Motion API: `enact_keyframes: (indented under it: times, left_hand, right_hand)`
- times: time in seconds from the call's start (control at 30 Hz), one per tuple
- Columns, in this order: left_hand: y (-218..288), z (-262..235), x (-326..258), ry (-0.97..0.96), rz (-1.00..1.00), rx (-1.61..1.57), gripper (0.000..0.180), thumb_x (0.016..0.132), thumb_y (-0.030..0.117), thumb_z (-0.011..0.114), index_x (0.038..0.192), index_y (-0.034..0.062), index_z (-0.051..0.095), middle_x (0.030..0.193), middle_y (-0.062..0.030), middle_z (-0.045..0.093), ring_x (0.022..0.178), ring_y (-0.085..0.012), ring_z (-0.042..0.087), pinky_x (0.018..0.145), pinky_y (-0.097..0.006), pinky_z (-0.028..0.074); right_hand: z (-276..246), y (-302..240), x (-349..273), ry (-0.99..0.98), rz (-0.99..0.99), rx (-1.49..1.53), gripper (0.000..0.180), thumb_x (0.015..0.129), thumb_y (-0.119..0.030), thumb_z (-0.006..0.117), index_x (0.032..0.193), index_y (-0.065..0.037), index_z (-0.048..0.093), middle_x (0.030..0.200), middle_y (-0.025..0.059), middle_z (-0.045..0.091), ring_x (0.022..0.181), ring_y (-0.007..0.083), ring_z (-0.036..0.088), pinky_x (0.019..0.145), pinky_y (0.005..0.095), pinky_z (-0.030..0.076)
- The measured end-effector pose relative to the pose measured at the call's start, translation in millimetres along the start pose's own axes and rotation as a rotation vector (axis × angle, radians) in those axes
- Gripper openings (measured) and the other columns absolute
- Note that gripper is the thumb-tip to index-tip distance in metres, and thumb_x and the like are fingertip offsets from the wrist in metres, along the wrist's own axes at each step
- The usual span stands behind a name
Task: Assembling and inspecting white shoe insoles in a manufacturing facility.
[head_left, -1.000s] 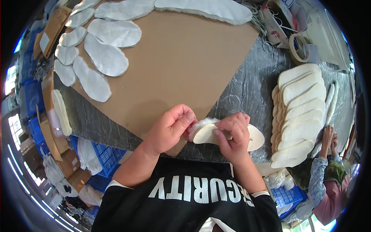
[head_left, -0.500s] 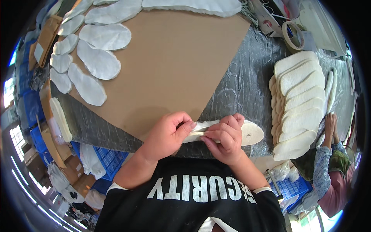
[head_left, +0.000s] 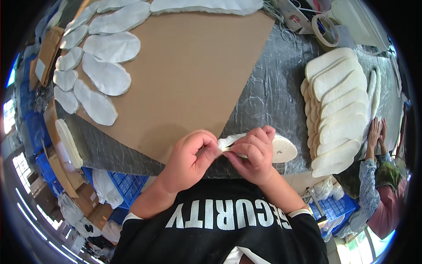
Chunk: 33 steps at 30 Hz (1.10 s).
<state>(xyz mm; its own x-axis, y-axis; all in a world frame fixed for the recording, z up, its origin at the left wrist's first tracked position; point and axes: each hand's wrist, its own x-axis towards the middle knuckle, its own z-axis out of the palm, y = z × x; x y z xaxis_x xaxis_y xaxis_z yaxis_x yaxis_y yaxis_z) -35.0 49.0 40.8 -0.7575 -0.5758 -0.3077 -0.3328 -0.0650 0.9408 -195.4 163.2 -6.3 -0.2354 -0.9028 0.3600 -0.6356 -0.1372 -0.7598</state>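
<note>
Item: white insole (head_left: 281, 148), pinched at its fuzzy end by left hand (head_left: 189, 160) and right hand (head_left: 252, 154); cardboard sheet (head_left: 189, 75) lies just beyond the grip, stacked insoles (head_left: 336, 110) rightward.

White insole (head_left: 281, 148), brown cardboard sheet (head_left: 193, 75), blue crates (head_left: 127, 187)

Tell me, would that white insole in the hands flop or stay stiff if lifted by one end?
Probably bendy: the insole is thin, and its fuzzy end curls between the left hand and right hand. Likely light, since fingertips alone hold it. Being flat, it should not roll.
</note>
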Motion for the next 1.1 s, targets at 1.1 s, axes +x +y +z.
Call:
enact_keyframes:
  times: [1.1]
  left_hand:
    - [-14.0, -3.7, 19.3, -0.331, -0.035, 0.481, 0.02, 0.076, 0.014, 0.075, 0.088, 0.0002, 0.067, 0.075, -0.0081, 0.062, 0.08, -0.0227, 0.061, 0.073, -0.033, 0.047]
  right_hand:
    - [-28.8, 15.1, 17.8, -0.639, 0.284, -0.008, 0.021, 0.074, -0.028, 0.074, 0.086, -0.013, 0.068, 0.081, 0.0013, 0.068, 0.081, 0.0215, 0.064, 0.074, 0.036, 0.041]
